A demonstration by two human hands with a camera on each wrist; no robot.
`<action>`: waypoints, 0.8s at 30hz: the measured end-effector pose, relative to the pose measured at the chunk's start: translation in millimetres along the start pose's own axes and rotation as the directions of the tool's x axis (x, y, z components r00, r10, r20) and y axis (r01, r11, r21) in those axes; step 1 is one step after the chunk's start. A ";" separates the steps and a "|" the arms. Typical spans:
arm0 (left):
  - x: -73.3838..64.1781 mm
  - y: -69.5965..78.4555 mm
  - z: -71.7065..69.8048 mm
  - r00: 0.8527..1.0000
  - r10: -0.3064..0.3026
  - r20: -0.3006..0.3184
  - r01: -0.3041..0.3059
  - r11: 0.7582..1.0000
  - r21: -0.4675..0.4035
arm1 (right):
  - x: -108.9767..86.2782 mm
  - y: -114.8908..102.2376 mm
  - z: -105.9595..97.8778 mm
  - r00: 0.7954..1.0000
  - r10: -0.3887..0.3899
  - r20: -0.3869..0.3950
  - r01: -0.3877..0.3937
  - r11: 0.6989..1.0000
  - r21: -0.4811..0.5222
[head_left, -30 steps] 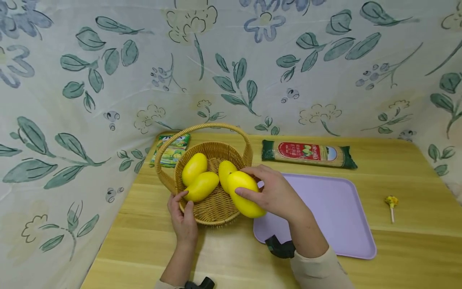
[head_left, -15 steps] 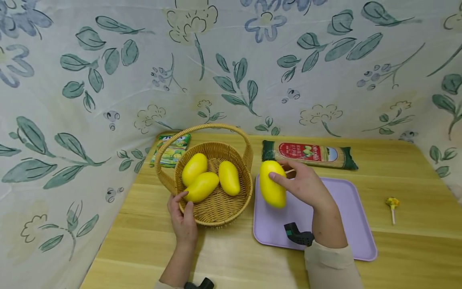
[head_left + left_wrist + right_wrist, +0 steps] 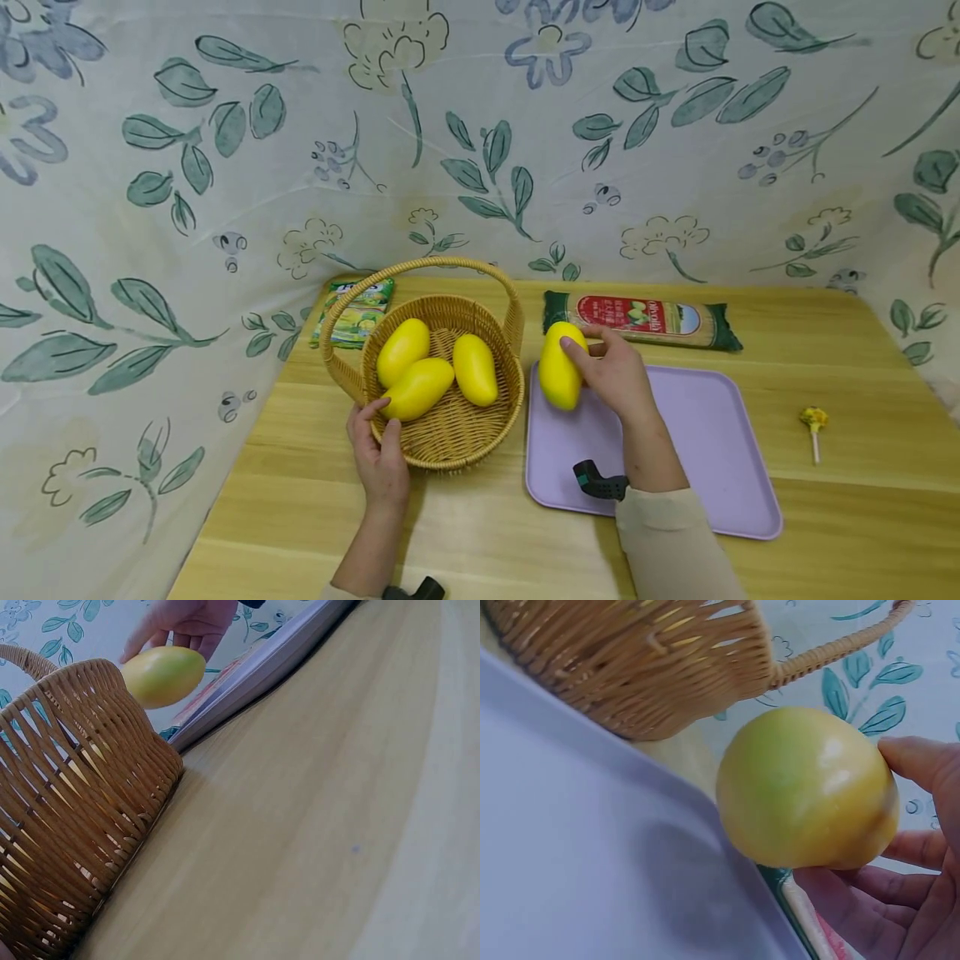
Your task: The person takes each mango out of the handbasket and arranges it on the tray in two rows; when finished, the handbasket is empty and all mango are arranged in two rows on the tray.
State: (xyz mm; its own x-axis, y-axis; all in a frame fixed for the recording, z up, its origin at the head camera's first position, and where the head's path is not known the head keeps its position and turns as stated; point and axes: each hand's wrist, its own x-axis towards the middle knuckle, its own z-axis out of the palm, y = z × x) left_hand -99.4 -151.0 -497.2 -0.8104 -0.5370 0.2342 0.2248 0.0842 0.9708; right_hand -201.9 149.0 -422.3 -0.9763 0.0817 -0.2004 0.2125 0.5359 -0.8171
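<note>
My right hand grips a yellow mango, thumb on the near side and fingers behind. The fruit hangs above the back left corner of a lilac tray; in the right wrist view a shadow lies on the tray below the mango. My left hand holds the front left rim of a round wicker basket, fingertips over the edge. Inside the basket are a mango at the back left, another mango in front of it, and a third mango on the right.
A pack of spaghetti lies behind the tray. Green packets sit behind the basket, partly covered by its arched handle. On the far right is a lollipop. A floral cloth hangs behind the wooden table.
My right hand has carried the mango from over the basket's right side to above the tray, then slightly farther back. My left hand stays on the rim.
</note>
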 end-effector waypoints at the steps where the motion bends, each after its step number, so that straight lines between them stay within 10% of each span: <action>1: 0.3 -0.1 0.1 1.000 0.000 -0.001 0.000 1.000 0.003 | 1.3 1.1 1.8 1.000 0.004 -0.008 -0.004 1.000 -0.003; 24: -0.1 1.0 0.1 1.000 -0.009 0.012 0.009 1.000 -0.012 | 14.5 11.2 26.0 0.999 -0.014 -0.041 0.010 0.996 -0.094</action>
State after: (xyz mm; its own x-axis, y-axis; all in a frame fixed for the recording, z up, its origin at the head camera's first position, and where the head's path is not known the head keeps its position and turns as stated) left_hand -99.0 -150.8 -496.2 -0.8185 -0.5280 0.2262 0.2238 0.0695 0.9722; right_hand -212.6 134.3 -448.4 -0.9801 0.1087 -0.1662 0.1977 0.6133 -0.7647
